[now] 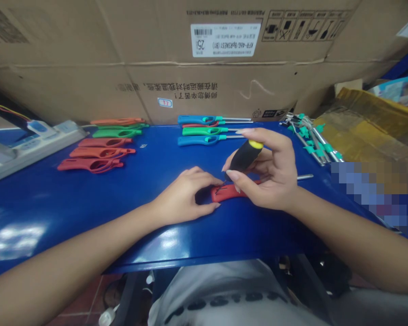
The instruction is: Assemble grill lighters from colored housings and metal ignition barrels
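Black screwdriver meets red handle at a blue table

A person works with bare hands at the table's near edge. The right hand pinches the dark grip of the screwdriver between thumb and fingers, its forefinger curled over the yellow-capped top end. The tool tilts, its thin shaft running down to the left end of the red handle, which lies on the table between the two hands, nearer the near edge than the items set out behind. The right hand hides the handle's other end; beyond it shows a metal rod, and whether the two join cannot be told.

The left hand rests with thumb and forefinger spread on either side of the handle's left end; whether they press it cannot be told.

Toward the table's far left corner lie red and orange casings and green casings, near a white power strip at the left edge. Blue, green and red handles with rods line the middle of the far edge. Metal rods with teal pieces lie toward the far right corner, beside a taped yellowish box. A cardboard box with upside-down print stands behind the far edge.
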### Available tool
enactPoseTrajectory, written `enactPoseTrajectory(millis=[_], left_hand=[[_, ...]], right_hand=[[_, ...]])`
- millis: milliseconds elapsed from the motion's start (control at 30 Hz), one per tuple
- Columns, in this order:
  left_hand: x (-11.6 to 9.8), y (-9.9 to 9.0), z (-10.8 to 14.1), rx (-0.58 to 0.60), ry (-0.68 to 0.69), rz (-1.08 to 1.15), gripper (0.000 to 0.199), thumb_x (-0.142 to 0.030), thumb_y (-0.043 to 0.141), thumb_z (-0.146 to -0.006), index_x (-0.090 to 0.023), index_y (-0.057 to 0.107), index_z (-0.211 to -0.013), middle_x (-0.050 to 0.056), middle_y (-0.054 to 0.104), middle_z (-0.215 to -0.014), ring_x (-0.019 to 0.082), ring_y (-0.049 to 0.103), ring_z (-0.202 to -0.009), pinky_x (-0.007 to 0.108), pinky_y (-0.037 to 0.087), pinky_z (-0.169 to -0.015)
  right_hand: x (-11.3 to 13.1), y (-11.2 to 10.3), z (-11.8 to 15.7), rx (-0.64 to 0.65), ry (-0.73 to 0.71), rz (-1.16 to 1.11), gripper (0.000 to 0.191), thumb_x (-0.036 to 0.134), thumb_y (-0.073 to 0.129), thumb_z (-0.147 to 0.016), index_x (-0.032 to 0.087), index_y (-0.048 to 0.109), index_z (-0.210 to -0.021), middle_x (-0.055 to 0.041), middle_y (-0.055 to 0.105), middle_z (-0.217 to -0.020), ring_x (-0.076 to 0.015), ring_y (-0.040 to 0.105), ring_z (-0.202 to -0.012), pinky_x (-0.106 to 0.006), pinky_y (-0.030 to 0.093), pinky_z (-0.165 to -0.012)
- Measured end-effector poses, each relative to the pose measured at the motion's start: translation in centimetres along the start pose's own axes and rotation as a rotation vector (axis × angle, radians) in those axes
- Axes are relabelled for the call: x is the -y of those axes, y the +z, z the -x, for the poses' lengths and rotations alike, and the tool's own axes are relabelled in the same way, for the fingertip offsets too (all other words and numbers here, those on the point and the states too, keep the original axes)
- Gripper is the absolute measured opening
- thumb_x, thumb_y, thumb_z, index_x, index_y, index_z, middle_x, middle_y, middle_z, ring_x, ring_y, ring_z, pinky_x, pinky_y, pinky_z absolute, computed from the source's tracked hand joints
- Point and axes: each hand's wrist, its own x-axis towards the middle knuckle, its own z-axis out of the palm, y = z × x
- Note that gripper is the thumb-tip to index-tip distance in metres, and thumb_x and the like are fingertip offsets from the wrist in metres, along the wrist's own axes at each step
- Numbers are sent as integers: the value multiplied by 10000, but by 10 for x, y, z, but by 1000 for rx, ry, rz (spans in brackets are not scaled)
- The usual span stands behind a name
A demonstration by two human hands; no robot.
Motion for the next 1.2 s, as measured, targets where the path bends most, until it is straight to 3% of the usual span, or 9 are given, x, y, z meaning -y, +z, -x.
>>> enactPoseTrajectory(millis=[233, 500, 600, 700, 800, 900, 967, 1100, 1200], left_hand=[[-1, 0, 0, 7, -12, 4, 382, -281, 741, -846, -208, 646, -1209, 34, 734, -1128, 235, 606, -1016, 405, 452, -946], [-2, 1, -2, 2, -22, 78, 381, -255, 744, -835, -197, 659, -1201, 63, 727, -1148, 239, 652, -1063, 387, 497, -954], [-4, 4, -2, -17, -32, 90, 341, -245, 746, -839, -194, 672, -1168, 63, 739, -1102, 233, 684, -1013, 368, 530, -904], [-7, 7, -2, -35, -70, 54, 256, -242, 767, -824, -198, 700, -1067, 51, 756, -1012, 232, 705, -914, 354, 553, -821], [-15, 7, -5, -43, -133, 44, 289, -242, 794, -795, -188, 702, -1063, 59, 758, -1002, 243, 714, -894, 361, 568, -797], [-23, 5, -11, -14, -183, 83, 382, -203, 779, -785, -181, 685, -1155, 61, 765, -1043, 240, 724, -912, 370, 581, -825], [-26, 4, -16, 4, -191, 106, 419, -168, 758, -780, -187, 677, -1191, 60, 767, -1066, 234, 728, -922, 362, 586, -833], [-26, 5, -20, 14, -201, 95, 327, -171, 766, -742, -176, 701, -1063, 50, 757, -962, 216, 712, -807, 336, 585, -737], [-21, 8, -19, -1, -166, 112, 388, -203, 765, -752, -169, 678, -1129, 45, 736, -955, 198, 686, -796, 323, 572, -729]], right_hand=[[-1, -2, 2, 43, 25, -9, 619, 154, 696, -890, 325, 434, -1424, -29, 676, -1105, -161, 718, -869, -247, 644, -640], [8, -11, -18, 204, 150, -5, 495, 259, 586, -987, 276, 420, -1453, -96, 593, -1401, -205, 705, -1072, -283, 639, -731], [5, -12, -25, 231, 55, 100, 492, 295, 628, -965, 269, 448, -1423, -92, 610, -1373, -178, 722, -966, -268, 619, -683], [1, -12, -33, 234, -164, 348, 456, 398, 714, -902, 241, 557, -1300, -81, 700, -1226, -183, 724, -879, -276, 593, -677], [0, -12, -45, 242, -296, 503, 357, 474, 659, -929, 205, 627, -1162, -76, 750, -1066, -211, 721, -927, -293, 569, -756], [3, -11, -55, 273, -220, 435, 283, 324, 433, -1048, 175, 615, -1205, -84, 739, -1136, -179, 706, -973, -294, 544, -836], [4, -10, -57, 289, -157, 367, 288, 277, 411, -1053, 179, 609, -1237, -64, 742, -1140, -149, 707, -893, -281, 542, -827], [2, -11, -52, 164, -208, 497, 335, 476, 646, -940, 187, 686, -1104, -76, 759, -1058, -202, 712, -912, -304, 546, -823], [3, -16, -48, 136, -199, 457, 352, 458, 498, -1024, 183, 695, -1122, -96, 744, -1073, -199, 707, -911, -319, 554, -813]])
